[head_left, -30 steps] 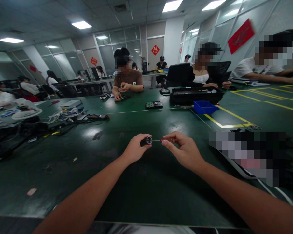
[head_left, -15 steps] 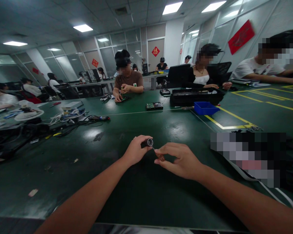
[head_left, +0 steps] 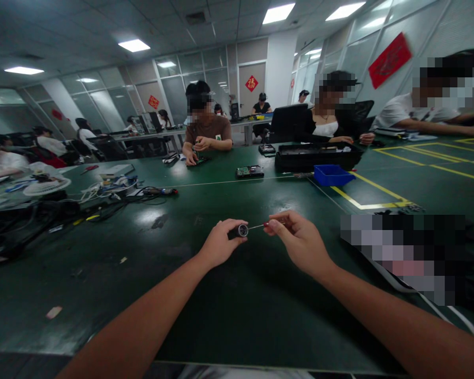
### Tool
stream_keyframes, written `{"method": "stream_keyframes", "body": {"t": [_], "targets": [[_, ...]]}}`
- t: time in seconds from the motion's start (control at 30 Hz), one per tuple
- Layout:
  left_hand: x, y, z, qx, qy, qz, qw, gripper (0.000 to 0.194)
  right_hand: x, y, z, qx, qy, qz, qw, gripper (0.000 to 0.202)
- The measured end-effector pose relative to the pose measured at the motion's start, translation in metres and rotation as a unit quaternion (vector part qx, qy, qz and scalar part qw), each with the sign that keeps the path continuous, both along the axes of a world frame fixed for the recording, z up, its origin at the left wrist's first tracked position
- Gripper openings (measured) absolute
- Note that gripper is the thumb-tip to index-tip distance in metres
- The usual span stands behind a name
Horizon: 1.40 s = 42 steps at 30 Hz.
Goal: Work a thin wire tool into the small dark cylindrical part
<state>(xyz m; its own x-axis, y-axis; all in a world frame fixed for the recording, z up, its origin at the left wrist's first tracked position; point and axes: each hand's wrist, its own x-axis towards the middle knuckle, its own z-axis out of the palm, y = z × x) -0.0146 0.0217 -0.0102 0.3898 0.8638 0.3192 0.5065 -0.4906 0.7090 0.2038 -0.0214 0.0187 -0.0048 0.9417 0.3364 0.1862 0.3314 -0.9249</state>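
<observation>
Both my forearms reach forward and inward; my left hand (head_left: 220,243) and right hand (head_left: 298,239) are closed in pinching grips, near each other.

A single head-worn camera looks forward and down across the broad, dark green, flat tabletop (head_left: 205,326).

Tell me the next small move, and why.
Probably tilt the black cylinder with a silvery rim slightly in the left hand: the thin metal shaft of the red-handled tool in the right hand reaches that rim, but its tip is not clearly visible.
</observation>
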Motion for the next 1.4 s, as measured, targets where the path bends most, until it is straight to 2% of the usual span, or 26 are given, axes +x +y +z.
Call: {"method": "stream_keyframes", "body": {"t": [0.27,0.5,0.73,0.87,1.0,1.2,1.4], "targets": [[0.002,-0.002,0.005,-0.007,0.007,0.000,1.000,0.036,0.003,0.015,-0.006,-0.129,0.162,-0.020,0.978,0.031],[0.003,-0.005,0.008,-0.013,0.009,0.004,1.000,0.037,0.005,0.019,-0.011,-0.178,0.199,-0.007,0.964,0.027],[0.003,-0.004,0.006,-0.003,0.006,0.007,1.000,0.036,0.005,0.018,-0.010,-0.115,0.126,-0.028,0.985,0.033],[0.002,-0.003,0.006,-0.001,0.002,0.015,1.000,0.037,0.006,0.012,-0.003,-0.050,0.004,-0.056,0.997,0.036],[0.002,-0.004,0.008,-0.001,0.006,0.017,1.000,0.038,0.005,0.005,0.003,-0.014,-0.095,-0.081,0.992,0.040],[0.001,-0.004,0.009,0.001,0.018,0.023,1.000,0.037,0.004,0.003,0.002,0.005,-0.114,-0.070,0.991,0.041],[-0.001,-0.001,0.006,0.003,0.009,0.019,1.000,0.037,0.004,0.002,-0.003,0.033,-0.106,-0.010,0.994,0.023]]}}
